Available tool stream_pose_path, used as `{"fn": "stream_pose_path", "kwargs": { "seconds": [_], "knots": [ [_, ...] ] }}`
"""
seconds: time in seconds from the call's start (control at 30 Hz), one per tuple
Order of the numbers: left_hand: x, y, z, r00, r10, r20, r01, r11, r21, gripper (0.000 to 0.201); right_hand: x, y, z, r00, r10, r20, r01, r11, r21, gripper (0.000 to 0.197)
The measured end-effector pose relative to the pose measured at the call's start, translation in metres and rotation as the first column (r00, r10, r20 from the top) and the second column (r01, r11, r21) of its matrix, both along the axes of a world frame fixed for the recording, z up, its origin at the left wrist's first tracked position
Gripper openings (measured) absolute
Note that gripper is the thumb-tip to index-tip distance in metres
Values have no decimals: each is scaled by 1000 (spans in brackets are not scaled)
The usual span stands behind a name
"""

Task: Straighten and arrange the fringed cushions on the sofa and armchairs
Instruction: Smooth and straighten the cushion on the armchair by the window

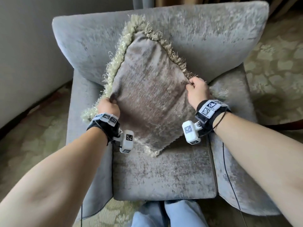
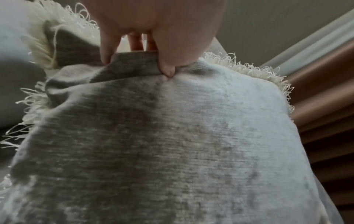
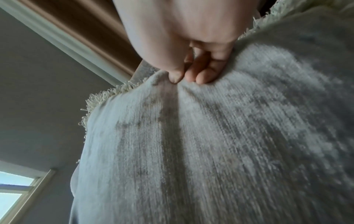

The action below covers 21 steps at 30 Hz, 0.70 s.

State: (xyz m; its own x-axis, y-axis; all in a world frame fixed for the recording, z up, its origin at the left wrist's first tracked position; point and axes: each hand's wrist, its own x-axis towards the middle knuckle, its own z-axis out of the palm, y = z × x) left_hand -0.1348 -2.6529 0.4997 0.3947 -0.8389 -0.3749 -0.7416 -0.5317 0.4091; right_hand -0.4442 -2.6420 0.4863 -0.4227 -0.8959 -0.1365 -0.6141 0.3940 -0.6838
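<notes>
From the head view, a grey-brown velvety square cushion with a cream looped fringe (image 1: 147, 95) stands on one corner like a diamond on the seat of a grey plush armchair (image 1: 164, 174), leaning toward the far backrest. The left hand (image 1: 109, 106) grips its left corner and the right hand (image 1: 197, 90) its right corner.

In the left wrist view, the fingers (image 2: 107, 50) and thumb bunch the cloth, so the cover is soft and loose.

In the right wrist view, the thumb and fingertips (image 3: 203, 77) pinch a fold. The cushion is probably light and floppy, so opposite corners seem the best hold.
</notes>
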Motion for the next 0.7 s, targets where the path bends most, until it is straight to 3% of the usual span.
{"fn": "stream_pose_path", "kwargs": {
  "seconds": [0.23,0.47,0.7],
  "knots": [
    [-8,-12,-30,994,7,-108,-18,995,-101,8,-17,-14,-22,995,-42,-94,43,999,11,9],
    [-5,-23,-64,997,-32,-77,19,986,-165,10,-15,-17,-51,987,-80,-143,88,995,50,13],
    [-9,-27,-58,996,-33,-86,15,980,-199,12,-12,-5,-47,963,-81,-256,102,992,70,11]
  ]
}}
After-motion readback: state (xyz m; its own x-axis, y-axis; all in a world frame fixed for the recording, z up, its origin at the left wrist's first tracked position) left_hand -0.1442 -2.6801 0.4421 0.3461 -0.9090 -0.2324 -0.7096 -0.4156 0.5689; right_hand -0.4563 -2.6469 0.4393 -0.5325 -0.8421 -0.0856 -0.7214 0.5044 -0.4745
